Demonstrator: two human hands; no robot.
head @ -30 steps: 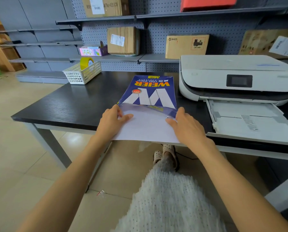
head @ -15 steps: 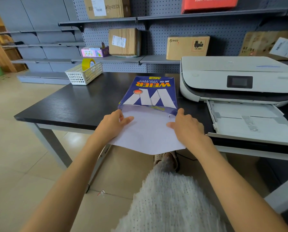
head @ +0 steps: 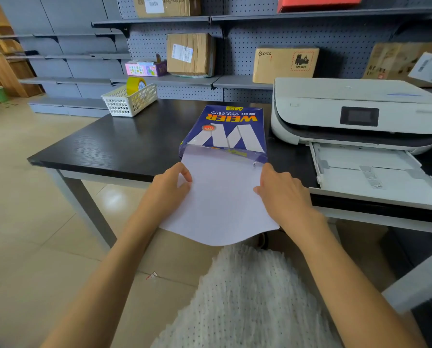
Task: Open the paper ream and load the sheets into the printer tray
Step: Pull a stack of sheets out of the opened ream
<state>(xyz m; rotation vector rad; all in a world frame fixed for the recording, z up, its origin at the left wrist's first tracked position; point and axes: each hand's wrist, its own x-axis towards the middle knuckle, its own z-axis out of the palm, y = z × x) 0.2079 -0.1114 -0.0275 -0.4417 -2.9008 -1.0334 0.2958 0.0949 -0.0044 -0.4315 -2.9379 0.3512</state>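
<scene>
A blue paper ream [head: 225,129] with a large white W lies on the black table [head: 114,146], its near end torn open. White sheets [head: 220,204] stick out of that open end and hang past the table's front edge, sagging at the bottom. My left hand [head: 169,187] pinches their left edge. My right hand [head: 282,192] grips their right edge. The white printer [head: 355,111] stands to the right, with its paper tray [head: 370,172] pulled out and showing no paper.
A white mesh basket [head: 129,100] with a yellow tape roll stands at the table's back left. Cardboard boxes [head: 190,55] sit on grey shelves behind. Tiled floor lies to the left and below.
Both hands have drawn the sheets further out of the wrapper toward me; more white paper now overhangs the table edge and its lower edge droops.
</scene>
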